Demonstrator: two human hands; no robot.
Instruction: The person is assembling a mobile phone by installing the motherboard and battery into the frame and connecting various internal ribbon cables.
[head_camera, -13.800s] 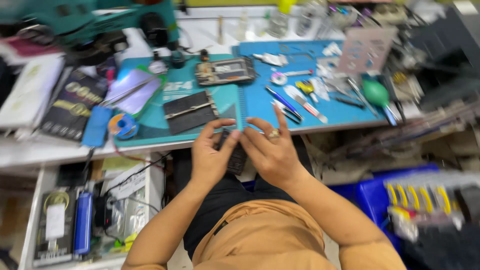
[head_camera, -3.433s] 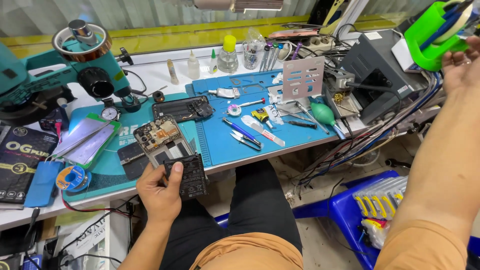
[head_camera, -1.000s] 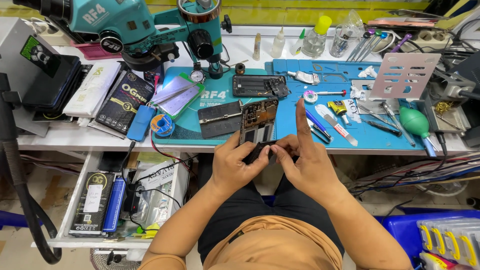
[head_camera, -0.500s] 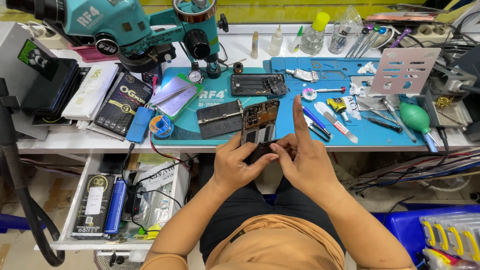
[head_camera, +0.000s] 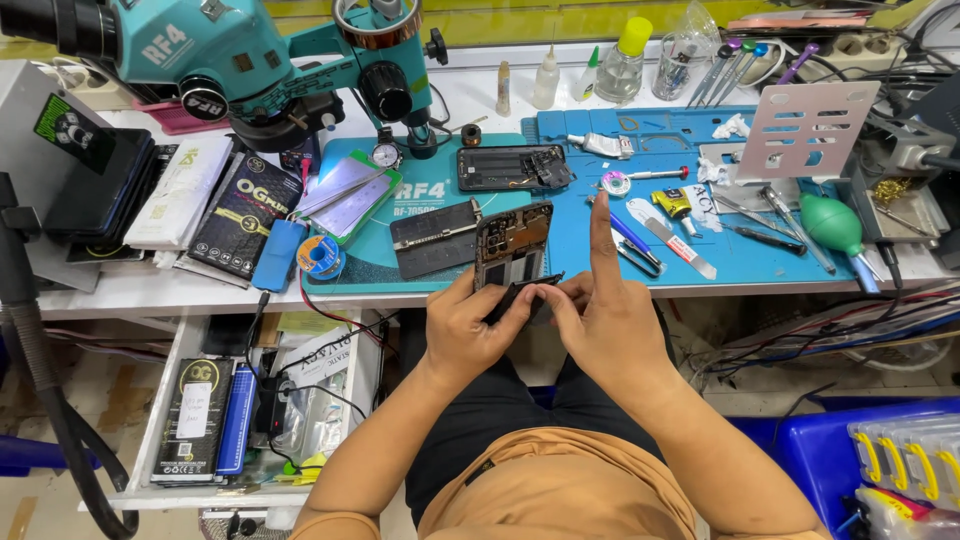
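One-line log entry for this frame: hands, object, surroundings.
left hand: grips opened phone | right hand: at phone's lower edge, index finger raised | phone: tilted upright at bench edge | behind: blue mat, microscope

Bright, even, daylight-like lighting across the whole frame, coming from above. Soft, short shadows only, darkest under the white bench (head_camera: 700, 285) edge at centre and lower left. Mild glare on the glossy teal microscope (head_camera: 250, 55) at upper left and on the clear bottles along the top edge. Sharp focus in the middle, hands included. Slight wide-angle bending and softening toward the corners, most at lower right.
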